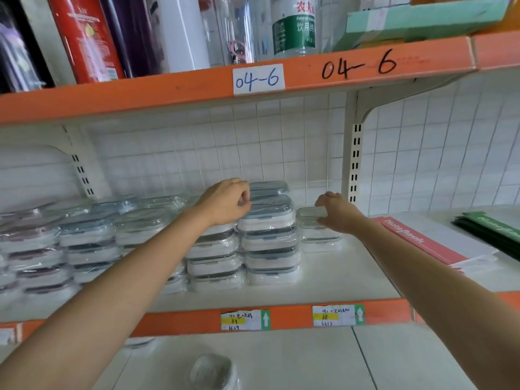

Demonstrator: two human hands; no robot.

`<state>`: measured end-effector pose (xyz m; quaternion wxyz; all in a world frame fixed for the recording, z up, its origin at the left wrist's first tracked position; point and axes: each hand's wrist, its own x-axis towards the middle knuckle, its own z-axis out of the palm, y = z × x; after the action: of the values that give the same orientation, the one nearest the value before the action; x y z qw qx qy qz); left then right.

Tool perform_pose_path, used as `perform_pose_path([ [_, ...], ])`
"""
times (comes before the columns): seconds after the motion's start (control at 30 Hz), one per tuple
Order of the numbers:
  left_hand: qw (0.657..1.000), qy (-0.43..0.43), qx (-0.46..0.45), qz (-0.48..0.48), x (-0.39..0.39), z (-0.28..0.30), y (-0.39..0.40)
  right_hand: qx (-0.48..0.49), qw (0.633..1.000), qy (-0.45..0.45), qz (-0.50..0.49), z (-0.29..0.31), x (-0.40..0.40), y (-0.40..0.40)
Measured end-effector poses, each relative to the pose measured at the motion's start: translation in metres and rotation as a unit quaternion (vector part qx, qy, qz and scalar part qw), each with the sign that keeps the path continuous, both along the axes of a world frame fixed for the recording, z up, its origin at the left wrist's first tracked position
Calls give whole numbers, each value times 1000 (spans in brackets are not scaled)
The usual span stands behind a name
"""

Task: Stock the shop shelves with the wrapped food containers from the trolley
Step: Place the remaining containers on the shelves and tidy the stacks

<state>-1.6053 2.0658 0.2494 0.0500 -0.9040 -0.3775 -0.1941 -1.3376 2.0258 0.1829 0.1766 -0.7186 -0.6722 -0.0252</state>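
The wrapped food containers point(268, 237) sit stacked on the middle shelf point(323, 280), in several piles that run from the left edge to near the upright post. The tallest stack stands right of centre, its top container wrapped in shiny clear film. The left hand point(228, 202) rests against the upper left corner of that top container, fingers curled in at the film; whether they actually pinch it cannot be told. Just to the right of the stack, a single clear container point(315, 230) sits alone on the shelf. The right hand point(336, 212) clamps on it from above, fingers over its far edge and thumb at its near side. The two hands are apart, with the tall stack between them.

Further right on the same shelf lie a red notebook point(416, 237) and dark green notebooks point(489, 229). The orange shelf edge point(323, 73) above carries a "04-6" label point(258, 79), with bottles point(294, 26) standing on top. Price tags point(244, 320) are stuck to the lower shelf edge.
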Motion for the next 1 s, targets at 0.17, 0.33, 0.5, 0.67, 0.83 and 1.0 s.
perform_pose_path([
  [0.17,1000,15,0,-15,-25,-23,-26,20,999,-17,-33,-1,-28,-40],
  [0.33,997,64,-21,-47,-66,-53,-53,8,999,2,-42,-21,-73,-80],
  [0.5,991,113,-44,-60,-113,-85,-70,-28,999,19,-30,-46,-141,-115],
  [0.67,978,159,-115,-64,-155,-139,-86,-50,998,39,6,-92,-207,-147],
  [0.83,940,285,-177,-53,-187,-210,-99,-103,991,83,35,-157,-258,-171],
  [1.0,921,315,-227,-39,-203,-277,-103,-164,974,149,39,-239,-279,-166],
])
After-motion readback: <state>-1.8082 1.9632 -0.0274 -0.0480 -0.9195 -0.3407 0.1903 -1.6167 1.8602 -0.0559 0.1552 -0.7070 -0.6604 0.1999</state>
